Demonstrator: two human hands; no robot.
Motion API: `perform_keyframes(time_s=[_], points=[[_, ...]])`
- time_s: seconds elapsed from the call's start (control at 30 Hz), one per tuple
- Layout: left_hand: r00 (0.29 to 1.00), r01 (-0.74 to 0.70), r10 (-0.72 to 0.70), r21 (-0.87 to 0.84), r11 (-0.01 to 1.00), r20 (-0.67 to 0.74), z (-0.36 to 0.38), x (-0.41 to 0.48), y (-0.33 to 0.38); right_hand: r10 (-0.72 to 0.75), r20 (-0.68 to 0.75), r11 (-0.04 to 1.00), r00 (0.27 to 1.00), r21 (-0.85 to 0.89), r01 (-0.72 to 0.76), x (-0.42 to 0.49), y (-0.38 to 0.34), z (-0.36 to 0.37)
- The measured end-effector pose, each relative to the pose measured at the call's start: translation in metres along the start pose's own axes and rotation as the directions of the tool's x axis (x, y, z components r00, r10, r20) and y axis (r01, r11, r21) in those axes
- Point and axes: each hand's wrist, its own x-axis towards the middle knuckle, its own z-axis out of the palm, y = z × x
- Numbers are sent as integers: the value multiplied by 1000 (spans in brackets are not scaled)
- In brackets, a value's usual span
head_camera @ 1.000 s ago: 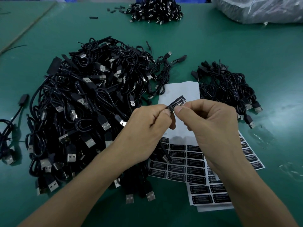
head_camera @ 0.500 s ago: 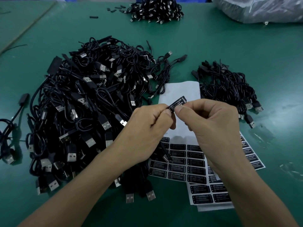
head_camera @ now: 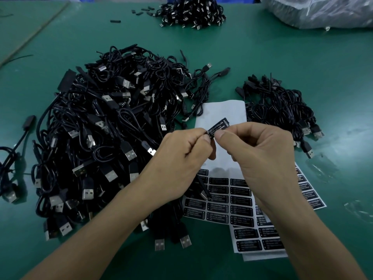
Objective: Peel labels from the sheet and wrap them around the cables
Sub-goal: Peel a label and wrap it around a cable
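Note:
My left hand (head_camera: 181, 158) and my right hand (head_camera: 260, 156) meet above the label sheets, both pinching one black "LED CONTROLLER" label (head_camera: 219, 126) whose free end sticks up to the right. A black cable (head_camera: 202, 188) hangs down from under my left hand; the part between my fingers is hidden. The top label sheet (head_camera: 222, 110) is white and bare in its upper half, with rows of black labels lower down. A second label sheet (head_camera: 262, 239) lies under it at the lower right.
A big heap of black USB cables (head_camera: 105, 142) covers the green table (head_camera: 302, 57) at the left. A smaller cable bundle (head_camera: 282, 110) lies right of the sheets, another cable pile (head_camera: 191, 12) at the far edge. A clear plastic bag (head_camera: 323, 11) sits top right.

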Motion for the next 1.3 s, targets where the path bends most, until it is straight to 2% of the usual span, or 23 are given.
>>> perform_keyframes(time_s=[0.63,1.3], points=[[999,-50,50,44,998,-9,0,0,-2,5,0,1000,1000,-7,-5,0,0,-1],[999,-40,40,35,999,-6,1,-1,-2,44,8,999,999,9,-44,2,5,-3]])
